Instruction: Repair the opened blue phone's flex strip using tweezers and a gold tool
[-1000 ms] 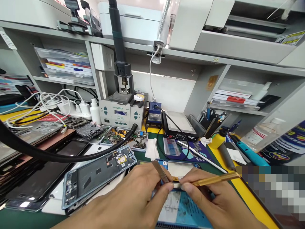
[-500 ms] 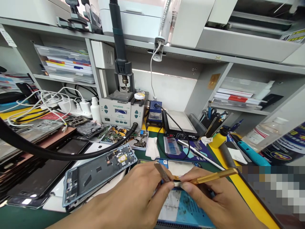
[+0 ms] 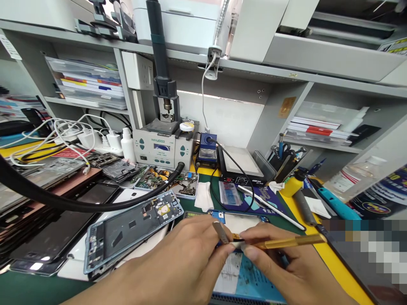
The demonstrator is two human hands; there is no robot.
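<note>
My left hand (image 3: 187, 254) is closed, with a flat metal tool (image 3: 218, 231), perhaps tweezers, standing up between thumb and fingers. In my closed right hand (image 3: 280, 262) lies a slim gold-handled tool (image 3: 295, 241); its working end is hidden by the fingers. Between both thumbs is a small pale strip (image 3: 235, 244) with a dark edge, pinched at its ends. Just behind it shows an orange flex piece (image 3: 235, 236). Under the fingers is a blue phone frame (image 3: 219, 216) with a whitish middle, partly covered, above a blue-and-white pad (image 3: 244, 275).
Left of my hands, an opened phone housing (image 3: 133, 233) leans on other phones. A black hose (image 3: 95, 206) arcs across from the rework station (image 3: 159, 148). Behind are a tray of circuit boards (image 3: 168, 182) and a white tissue (image 3: 202, 197). A white stick (image 3: 273, 207) lies at right.
Both hands stay at the phone frame. The gold handle has swung slightly lower and outward to the right, and the metal tool in my left hand has tilted a little.
</note>
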